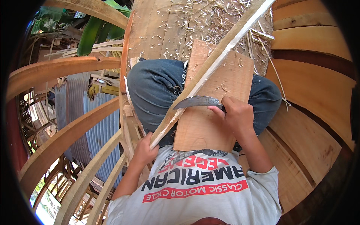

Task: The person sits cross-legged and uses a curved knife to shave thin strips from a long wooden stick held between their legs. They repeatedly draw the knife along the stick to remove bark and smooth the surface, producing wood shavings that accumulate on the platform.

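Note:
A long wooden strip (215, 62) slants across my lap from the lower left to the far right. Its near end is gripped in my left hand (144, 153), closed around it by my left thigh. My right hand (238, 112) is wrapped around the dark handle of a curved knife (197, 101). The blade lies across the strip, its tip pointing left; one face of the strip is pale and freshly cut. Beneath them a flat wooden board (213, 129) rests over my lap, with a few curled shavings on it.
Wood shavings (210, 18) litter the plank floor (150, 22) ahead. Curved wooden ribs (63, 73) stand at the left, with corrugated metal sheets (101, 131) beyond and below. Broad planks (311, 86) wall the right side. Thin offcut strips (268, 56) lie near my right knee.

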A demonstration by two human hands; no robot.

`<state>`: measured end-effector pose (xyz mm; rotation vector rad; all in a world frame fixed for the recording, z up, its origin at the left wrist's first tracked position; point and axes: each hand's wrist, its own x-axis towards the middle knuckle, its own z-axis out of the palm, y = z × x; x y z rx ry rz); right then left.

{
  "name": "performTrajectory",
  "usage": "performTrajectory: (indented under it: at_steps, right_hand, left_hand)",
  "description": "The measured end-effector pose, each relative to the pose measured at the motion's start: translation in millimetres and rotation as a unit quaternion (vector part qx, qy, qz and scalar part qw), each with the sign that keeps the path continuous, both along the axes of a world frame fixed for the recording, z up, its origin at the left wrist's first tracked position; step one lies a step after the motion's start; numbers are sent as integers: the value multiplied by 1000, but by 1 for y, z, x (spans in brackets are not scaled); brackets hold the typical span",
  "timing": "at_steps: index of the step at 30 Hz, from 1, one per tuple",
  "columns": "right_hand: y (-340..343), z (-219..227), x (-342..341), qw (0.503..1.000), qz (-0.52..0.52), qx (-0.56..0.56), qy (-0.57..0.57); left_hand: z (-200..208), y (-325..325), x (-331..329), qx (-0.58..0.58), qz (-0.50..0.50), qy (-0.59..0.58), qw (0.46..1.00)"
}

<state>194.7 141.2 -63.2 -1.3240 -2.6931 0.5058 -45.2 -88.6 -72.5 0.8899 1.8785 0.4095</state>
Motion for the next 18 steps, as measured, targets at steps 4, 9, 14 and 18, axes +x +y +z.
performTrajectory:
  at_steps: [4,9,14,18]
  right_hand:
    - [7,0,-3,1000,-1,23,4]
    - [12,-3,-4,999,-9,35,9]
    - [15,-4,-6,999,-16,43,10]
    - [24,-4,-4,997,-48,60,18]
  left_hand:
    - [2,3,1,-1,6,-6,1000]
    - [1,4,0,-14,8,-13,1000]
    - [-2,2,4,-3,14,-9,1000]
    - [-6,-1,6,3,14,-5,1000]
